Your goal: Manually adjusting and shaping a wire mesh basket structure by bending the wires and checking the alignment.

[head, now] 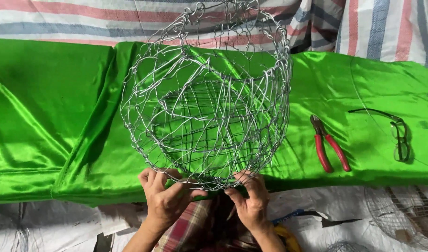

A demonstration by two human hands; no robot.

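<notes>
A round basket of woven silver wire mesh [209,93] stands tilted over a shiny green cloth [46,93], its open mouth facing me. My left hand [165,198] grips the near rim of the basket on the left, fingers curled on the wire. Close beside it my right hand [251,200] pinches the same near rim on the right. Both hands meet at the bottom edge of the mesh.
Red-handled pliers [329,145] lie on the green cloth to the right, with dark-framed glasses [398,133] further right. A striped tarp [386,28] lies behind. More wire mesh [405,217] rests at the lower right on a white sheet [46,224].
</notes>
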